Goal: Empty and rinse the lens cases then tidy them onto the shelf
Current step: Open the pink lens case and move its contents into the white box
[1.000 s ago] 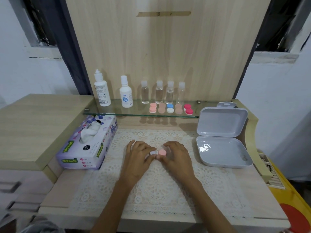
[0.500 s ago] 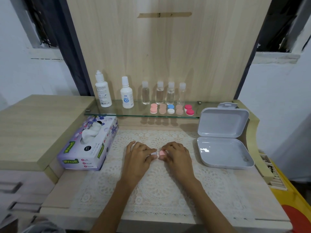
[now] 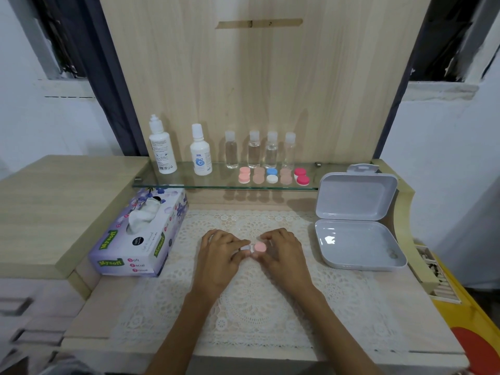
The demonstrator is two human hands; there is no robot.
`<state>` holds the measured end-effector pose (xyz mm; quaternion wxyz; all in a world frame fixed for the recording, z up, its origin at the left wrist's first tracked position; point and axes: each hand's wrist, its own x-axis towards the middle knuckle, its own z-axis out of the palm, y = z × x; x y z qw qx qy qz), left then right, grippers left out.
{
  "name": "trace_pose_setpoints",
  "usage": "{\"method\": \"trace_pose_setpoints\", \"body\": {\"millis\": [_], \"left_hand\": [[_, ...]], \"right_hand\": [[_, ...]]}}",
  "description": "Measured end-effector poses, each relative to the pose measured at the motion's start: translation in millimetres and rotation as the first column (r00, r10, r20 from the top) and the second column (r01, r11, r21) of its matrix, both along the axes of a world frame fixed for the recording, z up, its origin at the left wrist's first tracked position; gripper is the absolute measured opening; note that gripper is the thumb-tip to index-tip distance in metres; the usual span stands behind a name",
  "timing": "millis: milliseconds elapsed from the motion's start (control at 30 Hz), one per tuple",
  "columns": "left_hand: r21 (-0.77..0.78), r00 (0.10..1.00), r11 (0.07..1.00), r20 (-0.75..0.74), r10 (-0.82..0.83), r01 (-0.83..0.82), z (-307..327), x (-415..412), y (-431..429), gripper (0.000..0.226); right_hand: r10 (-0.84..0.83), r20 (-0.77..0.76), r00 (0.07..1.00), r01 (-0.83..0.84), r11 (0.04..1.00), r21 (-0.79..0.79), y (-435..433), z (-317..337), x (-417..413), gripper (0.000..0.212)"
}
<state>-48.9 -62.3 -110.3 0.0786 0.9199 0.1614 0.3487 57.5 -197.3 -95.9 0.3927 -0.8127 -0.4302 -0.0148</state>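
A small lens case [image 3: 255,247] with one white cap and one pink cap lies on the lace mat [image 3: 251,301] in the middle of the table. My left hand [image 3: 220,255] pinches its white end, and my right hand [image 3: 284,253] pinches its pink end. Several other lens cases [image 3: 273,176] in pink, beige, blue-white and red stand in a row on the glass shelf [image 3: 189,182] at the back.
Two white solution bottles [image 3: 162,147] and several small clear bottles [image 3: 254,150] stand on the shelf. A tissue box [image 3: 140,236] lies at the left. An open grey plastic box [image 3: 357,239] sits at the right, near the table's raised edge.
Both hands have stayed on the lens case; the fingers shifted slightly around the caps. The case has not left the mat.
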Motion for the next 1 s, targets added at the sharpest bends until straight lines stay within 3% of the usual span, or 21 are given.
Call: {"method": "trace_pose_setpoints", "body": {"millis": [167, 367, 667, 833, 1000], "left_hand": [[-0.016, 1.0, 1.0, -0.021, 0.003, -0.004, 1.7, -0.8, -0.9, 0.038], [-0.041, 1.0, 0.999, -0.012, -0.016, 0.015, 2.5, -0.5, -1.4, 0.038], [-0.042, 1.0, 0.999, -0.01, -0.018, 0.018, 4.8, -2.2, -3.0, 0.039], [-0.046, 1.0, 0.999, -0.027, -0.009, 0.008, 5.6, -2.6, -4.0, 0.04], [-0.052, 0.999, 0.999, -0.03, -0.014, 0.012, 5.2, -2.7, -3.8, 0.04]], "right_hand": [[0.0, 0.018, 1.0, 0.0, 1.0, -0.005, 0.8, -3.6, 1.6, 0.02], [0.013, -0.004, 1.0, -0.013, 1.0, 0.028, -1.6, -1.1, -1.1, 0.05], [0.037, -0.039, 0.999, -0.036, 0.999, 0.021, -2.0, -0.8, -1.0, 0.059], [0.032, -0.055, 0.998, -0.029, 0.997, 0.065, -0.7, -1.8, -1.0, 0.049], [-0.086, -0.097, 0.992, 0.104, 0.974, 0.2, -1.4, -5.8, -0.4, 0.036]]}}
